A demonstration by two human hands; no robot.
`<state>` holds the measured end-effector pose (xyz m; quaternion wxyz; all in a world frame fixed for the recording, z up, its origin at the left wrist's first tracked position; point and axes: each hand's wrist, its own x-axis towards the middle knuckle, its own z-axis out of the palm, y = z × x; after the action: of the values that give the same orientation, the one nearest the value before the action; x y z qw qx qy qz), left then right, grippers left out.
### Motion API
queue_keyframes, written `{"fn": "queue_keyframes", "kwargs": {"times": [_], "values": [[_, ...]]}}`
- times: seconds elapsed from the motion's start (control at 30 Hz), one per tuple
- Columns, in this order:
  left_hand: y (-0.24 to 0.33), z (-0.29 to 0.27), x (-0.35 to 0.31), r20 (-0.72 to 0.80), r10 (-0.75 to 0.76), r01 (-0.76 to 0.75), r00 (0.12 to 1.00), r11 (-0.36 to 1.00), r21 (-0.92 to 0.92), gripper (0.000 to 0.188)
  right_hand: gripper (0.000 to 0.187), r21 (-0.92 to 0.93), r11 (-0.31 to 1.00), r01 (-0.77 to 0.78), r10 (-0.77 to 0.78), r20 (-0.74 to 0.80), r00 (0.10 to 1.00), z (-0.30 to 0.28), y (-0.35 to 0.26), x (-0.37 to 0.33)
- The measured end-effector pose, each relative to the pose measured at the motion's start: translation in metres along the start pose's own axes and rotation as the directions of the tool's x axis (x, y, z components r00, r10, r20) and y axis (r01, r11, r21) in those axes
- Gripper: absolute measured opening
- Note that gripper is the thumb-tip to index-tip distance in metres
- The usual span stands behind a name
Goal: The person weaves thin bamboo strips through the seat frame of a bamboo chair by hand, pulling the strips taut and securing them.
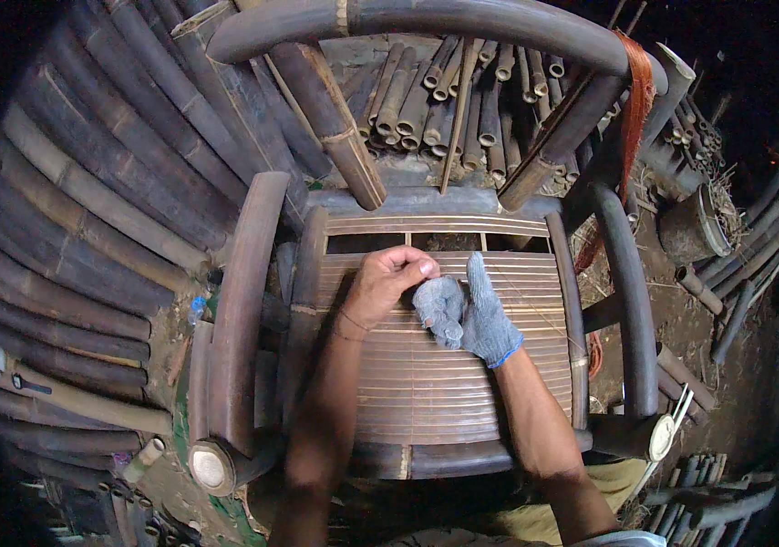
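Your bare left hand [385,281] presses thumb and fingertips together, contents unclear; your grey-gloved right hand [468,314] curls its fingers, thumb raised, grip uncertain. Below both spreads the slatted seat [430,387] of the bamboo chair [248,310]; beyond, cut poles [396,91] lie piled.

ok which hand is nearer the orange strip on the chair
Right. The gloved right hand is over the slatted seat, left of and below the orange strip in the picture; the bare left hand is over the seat too, farther left.
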<state>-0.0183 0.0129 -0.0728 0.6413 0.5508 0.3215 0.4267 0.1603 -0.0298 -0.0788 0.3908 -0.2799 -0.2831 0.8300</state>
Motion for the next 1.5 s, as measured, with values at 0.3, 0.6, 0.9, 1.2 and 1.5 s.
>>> {"fn": "queue_keyframes", "kwargs": {"times": [0.3, 0.6, 0.9, 1.2, 1.5], "values": [[-0.018, -0.02, 0.005, -0.375, 0.02, -0.106, 0.927, 0.971, -0.212, 0.022, 0.082, -0.191, 0.982, 0.001, -0.051, -0.26, 0.964, 0.01, 0.004, -0.004], [0.004, -0.013, 0.0, -0.434, 0.049, -0.221, 0.9, 0.909, -0.355, 0.022, 0.067, -0.838, 0.527, -0.142, -0.09, -0.22, 0.971, 0.048, 0.003, -0.028], [0.005, -0.012, 0.002, -0.441, 0.072, -0.239, 0.894, 0.911, -0.336, 0.022, 0.037, -0.991, 0.08, 0.107, -0.248, 0.084, 0.965, 0.038, 0.019, -0.026], [-0.005, -0.039, 0.004, -0.603, 0.129, -0.386, 0.787, 0.866, -0.318, 0.023, 0.033, -0.722, 0.689, -0.071, -0.029, -0.124, 0.992, 0.032, -0.011, -0.04], [-0.005, -0.046, 0.002, -0.656, 0.079, -0.346, 0.751, 0.893, -0.288, 0.025, 0.024, -0.716, 0.676, 0.175, -0.548, -0.329, 0.769, 0.021, -0.058, -0.061]]}}
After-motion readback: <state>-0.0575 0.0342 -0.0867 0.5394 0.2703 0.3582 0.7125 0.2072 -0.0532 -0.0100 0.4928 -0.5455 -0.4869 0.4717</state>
